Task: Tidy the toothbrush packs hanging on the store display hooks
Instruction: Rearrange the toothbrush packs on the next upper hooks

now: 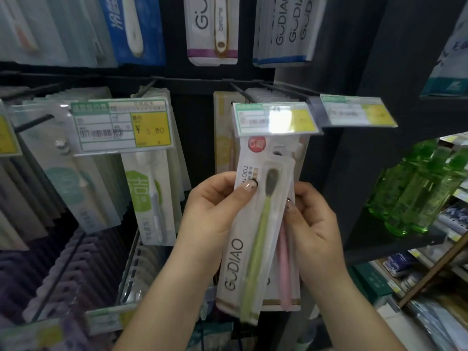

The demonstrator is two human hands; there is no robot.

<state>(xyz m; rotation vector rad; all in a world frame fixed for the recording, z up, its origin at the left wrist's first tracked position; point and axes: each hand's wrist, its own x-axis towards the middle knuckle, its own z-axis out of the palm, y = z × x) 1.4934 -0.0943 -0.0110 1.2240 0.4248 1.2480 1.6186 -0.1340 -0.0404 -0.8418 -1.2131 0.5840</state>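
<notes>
the landmark here is the glare-washed price tag (276, 119), a clear plastic holder with a green-edged paper label and a yellow price box too bright to read. directly below it hangs the green toothbrush pack (249, 239), a long white card under a glossy clear blister, printed "gudiao" in grey down its lower part and "tooth" beside the dark bristle head; a red round sticker sits near its top. the brush inside has a slim lime-green handle. the pack tilts, its foot swung left of the tag. just behind it, below and slightly right of the tag, a pink toothbrush pack (285, 262) shows a pale pink handle.

the left hand (215, 206), below and left of the tag, pinches the green pack's left edge, thumb on the front and fingers curled behind. the right hand (312, 219), below and right of the tag, grips the packs' right edge, thumb tip on the front.

left of the tag, a second price tag (124, 125) reads "¥ 5.00" on yellow, with a barcode. above the tag, white packs (291, 24) repeat "gudiao". far right of the tag stand translucent green bottles (420, 188) on a dark shelf (379, 239).
</notes>
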